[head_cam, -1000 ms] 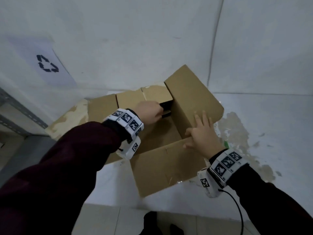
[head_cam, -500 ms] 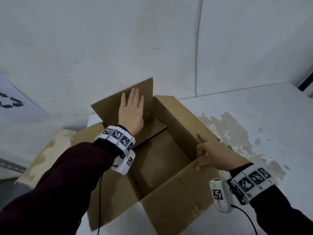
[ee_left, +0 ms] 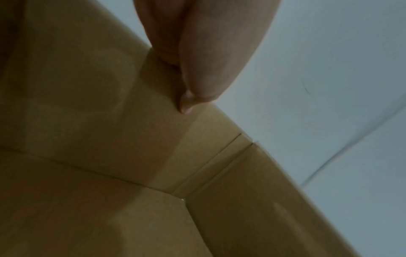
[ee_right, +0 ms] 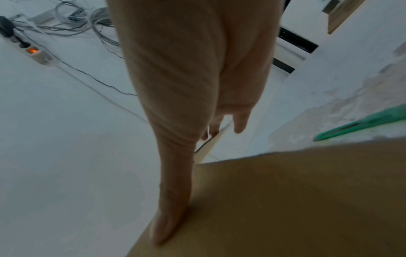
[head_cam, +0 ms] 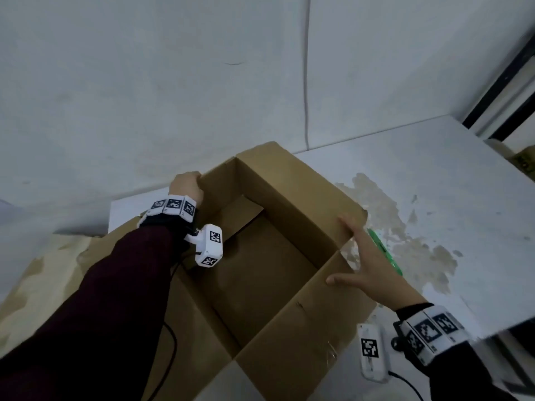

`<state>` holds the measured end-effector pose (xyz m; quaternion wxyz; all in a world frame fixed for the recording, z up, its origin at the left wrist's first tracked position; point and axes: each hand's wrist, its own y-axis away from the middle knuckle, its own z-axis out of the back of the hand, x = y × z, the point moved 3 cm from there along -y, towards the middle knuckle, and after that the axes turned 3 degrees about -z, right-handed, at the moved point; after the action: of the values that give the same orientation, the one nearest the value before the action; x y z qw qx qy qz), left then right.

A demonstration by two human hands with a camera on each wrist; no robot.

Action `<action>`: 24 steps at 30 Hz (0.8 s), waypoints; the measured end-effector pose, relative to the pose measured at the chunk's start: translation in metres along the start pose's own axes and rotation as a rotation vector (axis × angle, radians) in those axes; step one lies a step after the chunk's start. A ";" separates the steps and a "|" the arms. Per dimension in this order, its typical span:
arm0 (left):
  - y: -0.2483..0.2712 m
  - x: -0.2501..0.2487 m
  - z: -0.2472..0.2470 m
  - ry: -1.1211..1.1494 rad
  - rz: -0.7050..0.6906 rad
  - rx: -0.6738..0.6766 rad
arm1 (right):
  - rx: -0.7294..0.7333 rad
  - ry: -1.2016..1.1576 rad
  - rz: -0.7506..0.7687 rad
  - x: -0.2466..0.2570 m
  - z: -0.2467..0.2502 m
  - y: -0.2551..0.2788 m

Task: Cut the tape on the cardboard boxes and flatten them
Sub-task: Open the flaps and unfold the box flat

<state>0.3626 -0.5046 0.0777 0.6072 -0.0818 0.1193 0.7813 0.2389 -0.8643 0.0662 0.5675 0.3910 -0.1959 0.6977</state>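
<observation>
I saw the open cardboard box (head_cam: 260,264) standing on the white desk (head_cam: 463,198), near its back edge and close to the wall (head_cam: 144,82). Its top flaps were up and its inside was bare brown cardboard.

My left hand (head_cam: 186,188) was at the far left corner of the box. Its fingers were curled over the top edge of the wall there, and in the left wrist view the thumb (ee_left: 197,69) pressed on the inner face of the cardboard, so the hand gripped the edge of the box.

My right hand (head_cam: 373,270) was at the right side of the box. Its fingers were straight and spread apart. The thumb (ee_right: 173,200) lay flat on the top edge of the near right wall, and the other fingers reached along the outside of the right wall. It held nothing.

Just beside the right hand, on the desk, lay a green utility knife (head_cam: 385,253), partly hidden behind the hand in the head view. It lay on a patch where the white coating of the desk was worn off (head_cam: 405,227).

At the left of the box, flat pieces of cardboard (head_cam: 43,270) lay on the desk, partly under my left sleeve (head_cam: 101,299). The right wrist view showed a power strip (ee_right: 33,50) and loose cables (ee_right: 87,22) on the floor below.
</observation>
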 end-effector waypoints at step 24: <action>0.143 -0.185 -0.053 0.778 0.195 0.296 | 0.240 -0.190 0.295 -0.019 0.008 0.057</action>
<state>0.2693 -0.7252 0.0899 0.4455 -0.2706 0.4575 0.7204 0.1891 -0.8982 0.0664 0.3875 0.4868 -0.2189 0.7516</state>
